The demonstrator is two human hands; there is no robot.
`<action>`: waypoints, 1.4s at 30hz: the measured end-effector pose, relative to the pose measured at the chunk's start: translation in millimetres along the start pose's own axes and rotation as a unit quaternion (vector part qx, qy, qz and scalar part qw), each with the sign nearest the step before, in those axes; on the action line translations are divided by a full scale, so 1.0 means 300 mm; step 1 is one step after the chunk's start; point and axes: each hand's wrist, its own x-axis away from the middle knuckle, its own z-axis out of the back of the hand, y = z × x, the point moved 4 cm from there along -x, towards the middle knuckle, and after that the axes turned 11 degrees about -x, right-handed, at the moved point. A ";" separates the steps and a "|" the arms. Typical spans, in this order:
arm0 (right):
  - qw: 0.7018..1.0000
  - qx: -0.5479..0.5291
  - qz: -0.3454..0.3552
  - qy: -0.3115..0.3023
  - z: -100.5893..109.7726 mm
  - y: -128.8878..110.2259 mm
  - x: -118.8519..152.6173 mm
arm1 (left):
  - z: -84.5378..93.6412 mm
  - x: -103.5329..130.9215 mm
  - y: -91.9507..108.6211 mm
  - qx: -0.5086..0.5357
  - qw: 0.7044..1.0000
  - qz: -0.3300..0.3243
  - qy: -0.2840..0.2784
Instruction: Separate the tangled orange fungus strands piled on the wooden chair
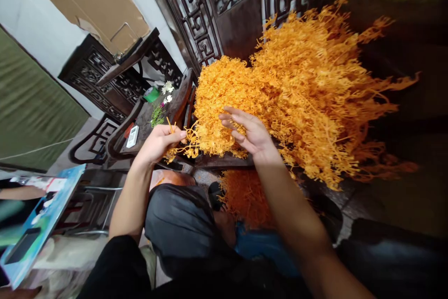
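Observation:
My left hand [163,141] is closed, thumb against the fingers, around orange plastic stems [192,146] whose branched ends stick out towards the pile. A thin orange stick pokes up above the fist. My right hand [250,132] hovers over the front of a large heap of orange branched plastic pieces [308,79], fingers apart and slightly curled, with nothing visible in them. The heap covers a dark wooden seat in front of me. Below it, between my legs and the seat, lies a darker orange pile [245,196].
A carved wooden bench back [238,24] rises behind the heap. On a small wooden table at left are a green tape roll [151,94], white flowers [168,87] and a white device [133,136]. A blue table [66,187] with a phone stands far left, beside another person's arm [23,192].

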 end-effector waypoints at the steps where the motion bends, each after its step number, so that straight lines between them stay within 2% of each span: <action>1: 1.000 0.002 0.010 -0.004 0.003 -0.009 0.000 | -0.005 0.000 -0.002 -0.005 1.000 0.002 -0.006; 5: 0.997 0.038 0.053 -0.029 -0.021 -0.017 0.010 | -0.032 0.000 -0.003 -0.022 0.999 0.008 -0.024; 7: 0.988 0.123 0.082 -0.043 -0.050 -0.017 0.019 | -0.049 0.001 -0.004 -0.037 0.999 0.013 -0.037; 9: 0.961 0.231 0.148 -0.030 -0.068 -0.041 0.024 | -0.060 0.004 -0.008 -0.054 0.997 0.017 -0.048; 10: 0.945 0.263 0.193 -0.004 -0.066 -0.066 0.026 | -0.061 0.005 -0.011 -0.057 0.997 0.019 -0.049; 12: 0.926 0.237 0.283 0.082 -0.035 -0.136 0.030 | -0.052 0.008 -0.018 -0.044 0.998 0.021 -0.040; 14: 0.920 0.151 0.325 0.157 0.009 -0.195 0.034 | -0.034 0.011 -0.029 -0.007 0.999 0.025 -0.025; 15: 0.922 0.123 0.325 0.169 0.021 -0.212 0.036 | -0.024 0.011 -0.036 0.015 0.999 0.028 -0.022; 17: 0.937 0.126 0.295 0.136 0.010 -0.214 0.040 | -0.009 0.011 -0.048 0.057 0.998 0.033 -0.022; 21: 0.965 0.153 0.211 0.015 -0.082 -0.131 0.075 | -0.001 0.002 -0.057 0.101 0.994 0.023 -0.035; 25: 0.968 0.178 0.175 -0.012 -0.145 -0.082 0.115 | -0.019 -0.002 -0.044 0.093 0.995 0.002 -0.024; 30: 0.925 0.353 0.139 -0.031 -0.199 -0.032 0.128 | -0.038 0.025 -0.007 -0.054 0.992 -0.050 0.106; 34: 0.908 0.378 0.178 -0.045 -0.228 0.023 0.125 | -0.040 0.050 0.033 -0.191 0.958 -0.108 0.183; 35: 0.906 0.384 0.170 -0.052 -0.235 0.035 0.129 | -0.030 0.050 0.040 -0.212 0.946 -0.119 0.212; 37: 0.912 0.384 0.103 -0.098 -0.258 0.062 0.151 | 0.003 0.038 0.048 -0.239 0.920 -0.137 0.278; 39: 0.913 0.358 -0.024 -0.195 -0.299 0.088 0.200 | 0.051 0.017 0.042 -0.232 0.899 -0.144 0.342; 42: 0.869 0.316 -0.174 -0.338 -0.365 0.093 0.298 | 0.127 -0.011 0.007 -0.095 0.904 -0.128 0.398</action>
